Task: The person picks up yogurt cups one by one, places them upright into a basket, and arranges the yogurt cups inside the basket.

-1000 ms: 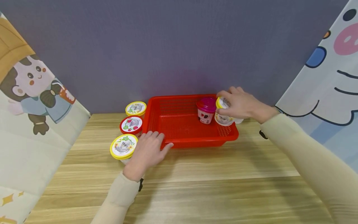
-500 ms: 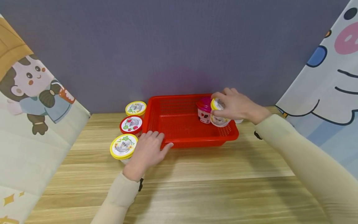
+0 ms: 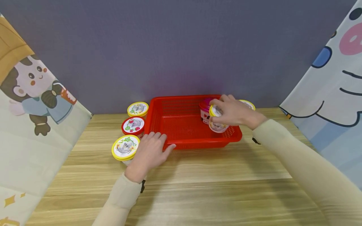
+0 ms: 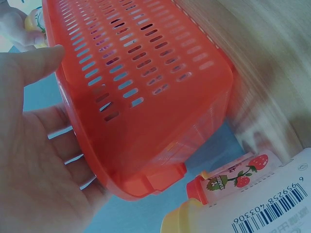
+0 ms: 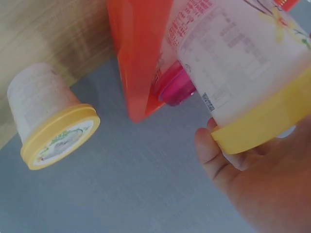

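A white paper cup with a yellow lid [image 3: 217, 127] is in my right hand [image 3: 233, 111], whose thumb and fingers grip it around the lid. It hangs tilted above the right end of a red plastic basket [image 3: 195, 145], beside a pink cup with a magenta lid [image 3: 205, 116] standing inside. In the right wrist view the held cup [image 5: 243, 63] shows its printed side close to the basket wall [image 5: 138, 53]. My left hand [image 3: 148, 152] holds the basket's front left corner, fingers over the rim and thumb along the front; the fingertips are partly hidden.
Left of the basket stand a far yellow-lidded cup [image 3: 137, 109], a red-lidded cup [image 3: 133, 125] and a near yellow-lidded cup [image 3: 125, 147]. Another yellow-lidded cup [image 5: 46, 111] stands right of the basket. A grey panel [image 3: 181, 50] rises behind the wooden table [image 3: 198, 194].
My right hand has carried the yellow-lidded cup leftward and slightly nearer, beside the pink cup. The cup behind that hand has come into view. My left hand and the basket have stayed put.
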Demonstrator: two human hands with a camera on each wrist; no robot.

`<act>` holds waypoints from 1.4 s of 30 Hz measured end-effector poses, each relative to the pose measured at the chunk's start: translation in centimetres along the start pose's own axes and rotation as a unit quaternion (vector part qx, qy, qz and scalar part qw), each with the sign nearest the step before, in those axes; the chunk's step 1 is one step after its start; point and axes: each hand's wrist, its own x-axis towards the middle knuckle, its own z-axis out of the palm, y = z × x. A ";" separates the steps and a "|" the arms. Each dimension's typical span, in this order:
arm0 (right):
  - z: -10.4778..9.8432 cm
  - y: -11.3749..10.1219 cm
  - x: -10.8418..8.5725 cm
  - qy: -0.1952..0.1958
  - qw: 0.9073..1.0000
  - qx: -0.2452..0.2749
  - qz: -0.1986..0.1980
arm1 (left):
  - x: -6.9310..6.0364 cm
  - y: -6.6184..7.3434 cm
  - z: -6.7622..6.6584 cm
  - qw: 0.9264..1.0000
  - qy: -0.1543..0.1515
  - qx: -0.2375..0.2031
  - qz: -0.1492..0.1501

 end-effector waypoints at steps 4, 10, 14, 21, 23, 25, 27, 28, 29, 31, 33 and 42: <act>0.6 0.0 0.2 -0.004 1.000 0.002 -0.006 | 0.0 0.0 0.0 1.000 -0.001 -0.001 -0.001; 1.5 -0.3 0.3 -0.002 1.000 0.006 -0.011 | 0.0 0.0 -0.1 1.000 -0.006 -0.002 -0.004; 2.1 -0.3 0.3 -0.006 1.000 0.009 -0.013 | 0.0 0.1 -0.1 1.000 -0.010 -0.006 -0.007; 3.0 -0.2 0.5 -0.013 1.000 0.009 -0.025 | 0.0 0.1 -0.1 1.000 -0.008 -0.005 -0.007; 3.2 -0.2 0.6 -0.020 0.999 0.007 -0.026 | 0.0 0.0 -0.1 1.000 -0.008 -0.004 -0.007; 3.3 -0.2 0.6 -0.027 0.999 0.005 -0.024 | 0.0 0.0 -0.1 1.000 -0.008 -0.004 -0.007; 3.5 -0.3 0.6 -0.029 0.999 0.002 -0.024 | 0.0 0.0 -0.1 1.000 -0.009 -0.005 -0.007; 3.5 -0.2 0.6 -0.030 0.999 0.001 -0.023 | 0.0 0.0 -0.1 1.000 -0.009 -0.006 -0.007; 3.6 -0.2 0.6 -0.031 0.999 0.001 -0.022 | 0.0 0.0 -0.1 1.000 -0.009 -0.007 -0.006; 3.8 -0.2 0.5 -0.036 0.999 -0.002 -0.020 | 0.0 0.1 -0.1 1.000 -0.007 -0.006 -0.006; 4.0 -0.2 0.4 -0.042 0.999 -0.005 -0.020 | 0.1 0.1 -0.1 1.000 -0.005 -0.005 -0.006; 4.8 -0.2 0.3 -0.050 0.998 -0.029 -0.025 | 0.1 0.1 -0.1 1.000 -0.012 -0.003 -0.009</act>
